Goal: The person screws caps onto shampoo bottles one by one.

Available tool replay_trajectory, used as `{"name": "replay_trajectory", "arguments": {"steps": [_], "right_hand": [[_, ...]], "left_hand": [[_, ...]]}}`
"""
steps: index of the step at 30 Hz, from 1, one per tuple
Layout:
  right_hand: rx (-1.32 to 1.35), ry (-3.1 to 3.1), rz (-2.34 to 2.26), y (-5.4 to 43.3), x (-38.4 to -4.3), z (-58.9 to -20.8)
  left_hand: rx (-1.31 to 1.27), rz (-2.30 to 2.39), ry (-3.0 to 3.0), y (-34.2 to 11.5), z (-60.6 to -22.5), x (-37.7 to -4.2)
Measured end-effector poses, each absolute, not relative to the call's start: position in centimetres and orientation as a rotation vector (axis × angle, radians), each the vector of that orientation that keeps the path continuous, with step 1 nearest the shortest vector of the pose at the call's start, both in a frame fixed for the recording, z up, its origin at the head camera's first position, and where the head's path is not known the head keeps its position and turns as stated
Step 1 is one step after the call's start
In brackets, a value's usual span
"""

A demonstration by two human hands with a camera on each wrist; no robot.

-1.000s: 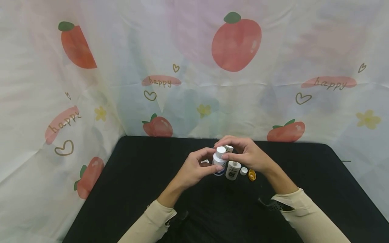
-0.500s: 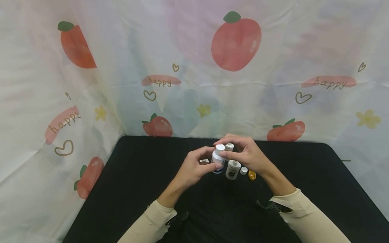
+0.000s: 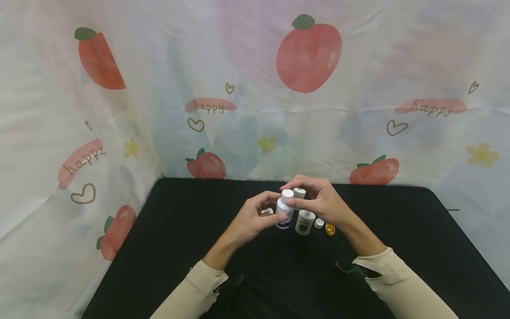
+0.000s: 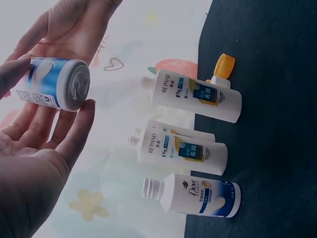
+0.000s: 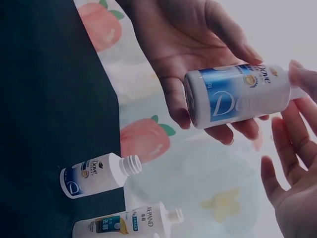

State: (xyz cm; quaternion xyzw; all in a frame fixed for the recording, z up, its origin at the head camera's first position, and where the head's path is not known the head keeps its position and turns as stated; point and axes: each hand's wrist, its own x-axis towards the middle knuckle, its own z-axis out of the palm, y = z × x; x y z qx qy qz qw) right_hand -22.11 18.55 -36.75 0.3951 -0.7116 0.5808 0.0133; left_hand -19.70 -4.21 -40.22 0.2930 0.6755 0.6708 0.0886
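A white and blue Dove bottle (image 5: 237, 96) is held up off the table, near the middle of the head view, roughly upright with its white cap (image 3: 287, 195) at the top. The person's left hand (image 3: 255, 215) grips the bottle's body, thumb on the near side and fingers around it. The right hand (image 3: 324, 201) pinches the cap between thumb and fingertips; its other fingers spread out beside it. Below, on the black tabletop (image 3: 159, 230), stand more bottles: a second Dove bottle (image 4: 204, 196) with its threaded neck bare, on the person's left, and to its right two white REPAND bottles (image 4: 198, 95) with narrow necks and dark label panels. Just right of the nearest of these lie a small white cap (image 3: 319, 223) and, next to it, an orange-yellow cap (image 3: 330, 229). Cream sleeves (image 3: 193, 285) cover the forearms. Around the table hangs a pale pastel cloth (image 3: 358, 66) printed with red fruit, yellow flowers, outlined hearts and the word "happy".
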Motion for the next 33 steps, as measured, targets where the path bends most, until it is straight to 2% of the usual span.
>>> {"name": "replay_trajectory", "arguments": {"steps": [12, 25, 33], "right_hand": [[1.225, -2.307, 1.815, 18.68, -21.83, -36.52], [1.237, -2.060, 1.783, 18.08, -21.66, -37.00], [1.158, -2.093, 1.776, 18.01, -21.61, -37.27]], "left_hand": [[0.935, 1.947, 2.034, -4.58, -40.32, -19.77], [0.968, 2.002, 2.130, -4.00, -40.21, -19.62], [0.955, 2.025, 2.192, -3.68, -40.09, -19.41]]}}
